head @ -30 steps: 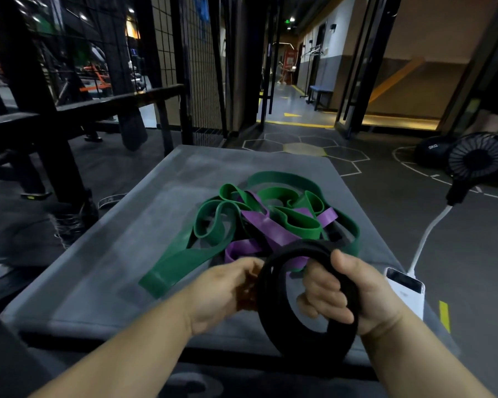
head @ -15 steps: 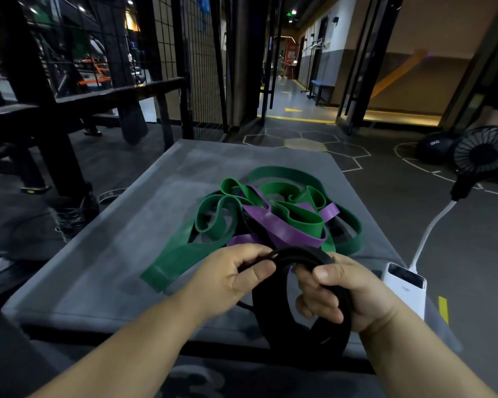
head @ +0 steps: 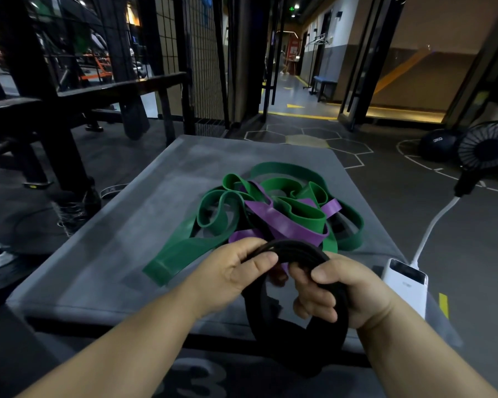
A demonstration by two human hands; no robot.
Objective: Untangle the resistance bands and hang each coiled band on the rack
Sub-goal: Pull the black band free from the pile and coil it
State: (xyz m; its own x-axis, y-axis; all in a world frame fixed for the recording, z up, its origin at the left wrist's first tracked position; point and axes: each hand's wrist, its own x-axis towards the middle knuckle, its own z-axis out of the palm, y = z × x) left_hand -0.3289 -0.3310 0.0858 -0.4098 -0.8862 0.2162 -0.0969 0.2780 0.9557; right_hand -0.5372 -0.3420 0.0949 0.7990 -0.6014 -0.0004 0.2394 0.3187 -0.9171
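Note:
A coiled black resistance band hangs in a loop over the near edge of a grey padded platform. My left hand pinches the top of the coil between thumb and fingers. My right hand is wrapped around the coil's right side. Just beyond my hands, a green band and a purple band lie tangled together in a heap on the platform. A flat end of the green band trails toward the front left.
A white power bank with a white cable lies at the platform's right edge. A black fan and a dark medicine ball are on the floor at right. Black rack posts and a wire grid stand at left and behind.
My left hand has moved from the coil's left side up onto its top, the thumb now over the band. The coil has turned flatter at the top. The green and purple heap has not moved.

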